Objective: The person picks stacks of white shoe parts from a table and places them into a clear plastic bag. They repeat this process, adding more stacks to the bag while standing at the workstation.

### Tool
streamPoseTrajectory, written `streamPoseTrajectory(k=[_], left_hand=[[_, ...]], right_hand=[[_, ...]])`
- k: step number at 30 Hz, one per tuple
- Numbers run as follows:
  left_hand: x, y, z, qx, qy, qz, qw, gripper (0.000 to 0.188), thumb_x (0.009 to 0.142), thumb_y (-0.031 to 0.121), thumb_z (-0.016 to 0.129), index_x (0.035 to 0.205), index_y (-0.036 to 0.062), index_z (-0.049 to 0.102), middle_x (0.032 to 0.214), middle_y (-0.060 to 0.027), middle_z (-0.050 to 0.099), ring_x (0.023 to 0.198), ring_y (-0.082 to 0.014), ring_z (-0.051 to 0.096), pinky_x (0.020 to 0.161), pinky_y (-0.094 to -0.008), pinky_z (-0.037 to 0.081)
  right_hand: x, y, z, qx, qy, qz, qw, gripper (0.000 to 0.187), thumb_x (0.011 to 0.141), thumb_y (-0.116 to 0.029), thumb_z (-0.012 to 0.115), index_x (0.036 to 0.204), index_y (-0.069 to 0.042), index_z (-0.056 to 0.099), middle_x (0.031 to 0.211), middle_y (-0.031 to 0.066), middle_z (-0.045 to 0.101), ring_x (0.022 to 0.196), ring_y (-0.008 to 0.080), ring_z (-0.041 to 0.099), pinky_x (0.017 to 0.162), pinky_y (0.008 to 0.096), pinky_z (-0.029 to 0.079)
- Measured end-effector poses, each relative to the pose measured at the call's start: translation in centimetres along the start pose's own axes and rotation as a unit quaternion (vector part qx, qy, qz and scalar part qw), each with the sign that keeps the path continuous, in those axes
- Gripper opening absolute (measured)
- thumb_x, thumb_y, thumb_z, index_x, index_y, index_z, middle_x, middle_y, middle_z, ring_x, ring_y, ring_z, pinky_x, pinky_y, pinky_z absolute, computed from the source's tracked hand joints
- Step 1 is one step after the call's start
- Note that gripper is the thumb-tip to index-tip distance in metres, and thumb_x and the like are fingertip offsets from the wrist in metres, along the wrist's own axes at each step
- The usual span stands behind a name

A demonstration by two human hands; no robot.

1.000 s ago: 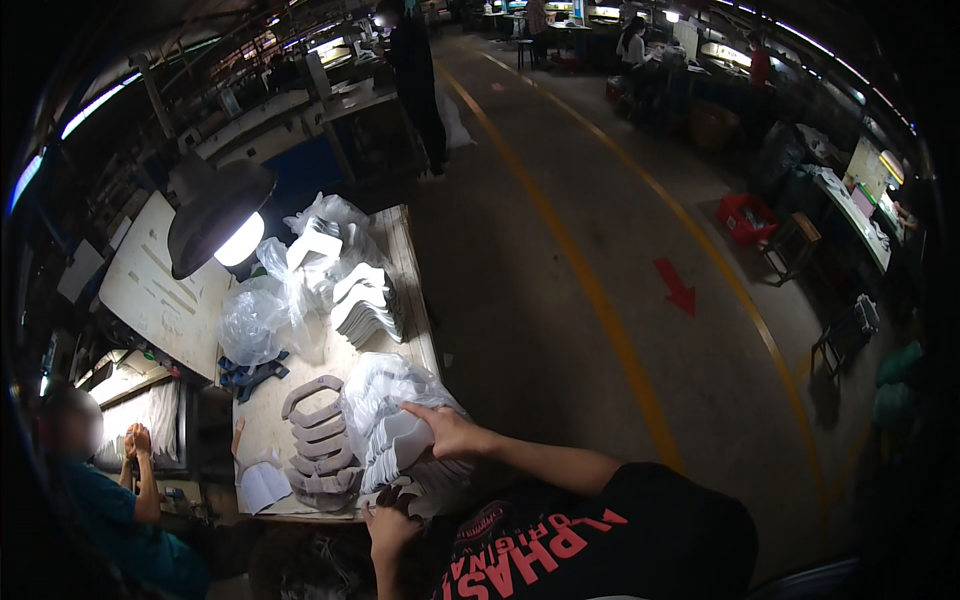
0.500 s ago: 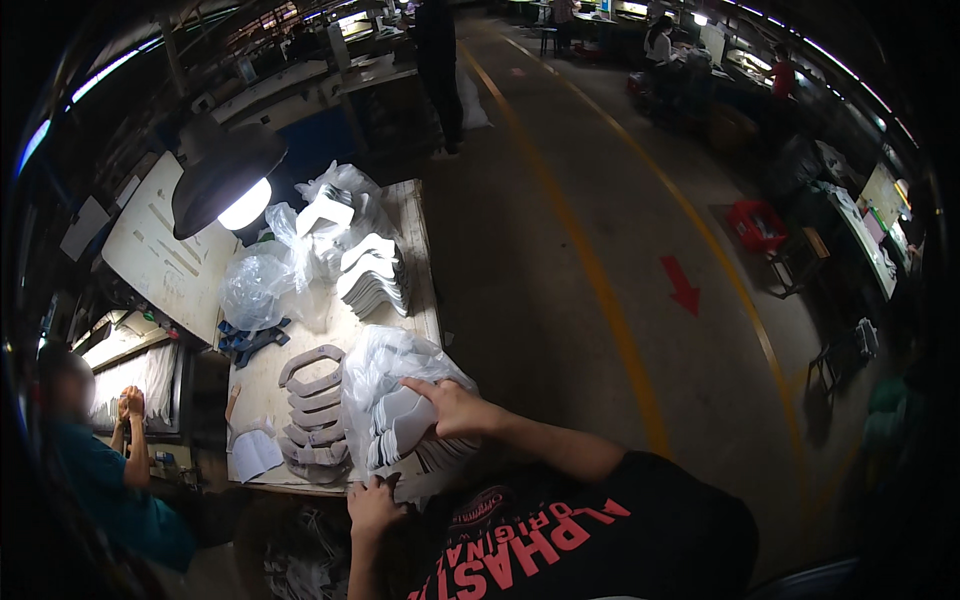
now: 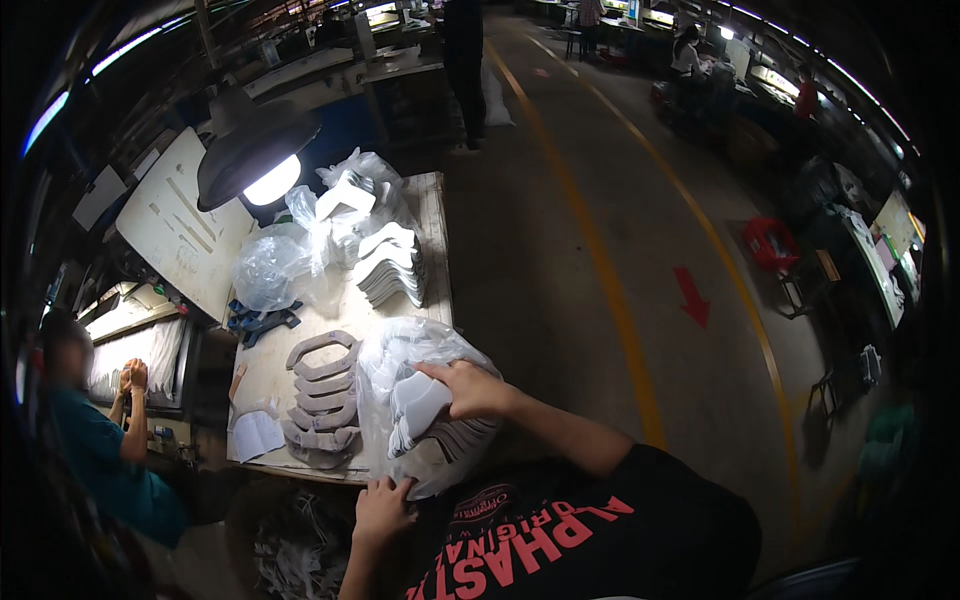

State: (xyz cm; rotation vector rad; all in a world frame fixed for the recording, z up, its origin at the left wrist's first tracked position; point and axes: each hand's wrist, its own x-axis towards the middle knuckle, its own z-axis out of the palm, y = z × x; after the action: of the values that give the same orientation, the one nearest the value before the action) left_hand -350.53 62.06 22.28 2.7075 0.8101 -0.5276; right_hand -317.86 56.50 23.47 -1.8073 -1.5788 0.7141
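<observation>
A clear plastic bag (image 3: pixel 385 350) lies open at the near right corner of the table, holding stacked shaped pieces. My right hand (image 3: pixel 468 388) reaches into its mouth, fingers closed round a batch of white curved pieces (image 3: pixel 420 402). More edge-on layers of the stack show just below that batch. At the table's near edge, my left hand (image 3: pixel 384 512) has its fingers bent against the bag's lower edge, seeming to pinch the plastic. Left of the bag, several grey-brown curved pieces (image 3: pixel 322 390) lie in a column.
Farther back on the table (image 3: pixel 432 250) stand a wavy stack of white pieces (image 3: pixel 390 262) and crumpled plastic bags (image 3: pixel 270 272). A lamp (image 3: pixel 255 160) hangs over blue pieces (image 3: pixel 262 322) and a paper (image 3: pixel 258 436). At left sits a person in teal (image 3: pixel 110 450). A marked aisle runs right.
My right hand has drawn the white batch slightly up and apart from the layers under it. My left hand stays by the bag's near edge. The whole view has shifted a little.
</observation>
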Motion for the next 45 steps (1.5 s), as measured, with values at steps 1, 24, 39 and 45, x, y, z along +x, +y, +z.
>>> streamPoseTrajectory(k=[1,24,39,45], left_hand=[[0.0,-0.2,0.1,0.02,0.032,-0.022,0.999,0.048,0.081,0.042,0.079,0.123,0.0203,0.073,0.129,-0.0112,0.065,0.131,-0.0313,0.054,0.109,-0.0491,0.041],[-1.1,3.9,-8.4,-0.162,0.181,0.088,0.966,0.02,0.084,0.008,0.071,0.104,0.0046,0.074,0.089,-0.0207,0.072,0.088,-0.0419,0.069,0.08,-0.0494,0.055],[-2.4,4.2,-12.1,-0.227,0.199,0.144,0.943,0.026,0.069,0.002,0.071,0.091,0.0135,0.076,0.094,-0.0054,0.065,0.1,-0.0302,0.06,0.097,-0.0416,0.046],[-2.1,4.5,-14.1,-0.242,0.18,0.21,0.93,0.029,0.065,0.0,0.067,0.087,0.0128,0.08,0.091,-0.0068,0.07,0.093,-0.0307,0.063,0.092,-0.0419,0.05]], right_hand=[[0.0,-0.3,-0.1,-0.011,-0.003,-0.003,1.0,0.097,0.071,-0.016,0.08,0.161,-0.02,0.045,0.129,0.0391,0.06,0.12,0.0515,0.062,0.106,0.0483,0.052],[-0.6,-2.9,6.5,-0.266,-0.047,0.071,0.96,0.115,0.069,-0.019,0.087,0.167,-0.026,0.028,0.148,0.0281,0.04,0.138,0.0452,0.043,0.102,0.0659,0.048],[0.1,-3.6,4.6,-0.231,-0.053,-0.012,0.971,0.105,0.068,-0.013,0.084,0.162,-0.027,0.04,0.142,0.0241,0.048,0.132,0.0422,0.051,0.1,0.0548,0.051],[1.5,-3.4,3.7,-0.263,-0.056,-0.016,0.963,0.108,0.067,-0.016,0.087,0.163,-0.027,0.04,0.146,0.0243,0.049,0.136,0.0416,0.05,0.107,0.0586,0.046]])
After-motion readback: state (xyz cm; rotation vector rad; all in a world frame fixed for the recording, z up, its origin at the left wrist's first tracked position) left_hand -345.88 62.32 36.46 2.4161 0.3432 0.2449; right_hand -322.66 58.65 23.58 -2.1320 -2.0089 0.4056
